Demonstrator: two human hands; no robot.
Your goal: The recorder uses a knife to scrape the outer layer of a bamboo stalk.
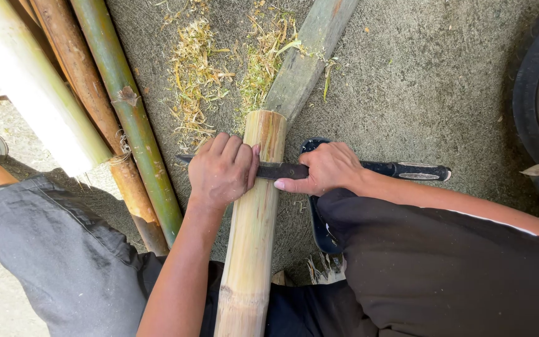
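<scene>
Pale yellow-green bamboo pole [252,237] lying lengthwise between the knees, near end at bottom of frame, far cut end resting against a grey weathered plank [307,56] that runs on toward the top. Dark knife blade [282,170] laid crosswise over the pole just below that cut end, tip showing left of the pole. Left hand [221,171] closed in a fist over the blade's tip side, knuckles up, pressed against the pole's left flank. Right hand [324,168] closed around the blade's handle side just right of the pole, thumb stretched along the blade toward the pole. Black handle [407,170] with worn pale patches sticking out further right, past the wrist. Black sandal [319,212] partly visible right of the pole, under the right forearm. Heap of straw-coloured shavings [219,68] on the concrete ground [419,81] beyond the pole's far end, on both sides of the plank. Left of the pole, well apart: one green bamboo stem [129,112], one brown stem [85,81] and one thick pale stem [26,81], all slanting the same way. Dark tyre [531,93] far right of the pole, at the frame edge. Grey trouser leg [63,262] left of the pole, black one [444,268] right.
</scene>
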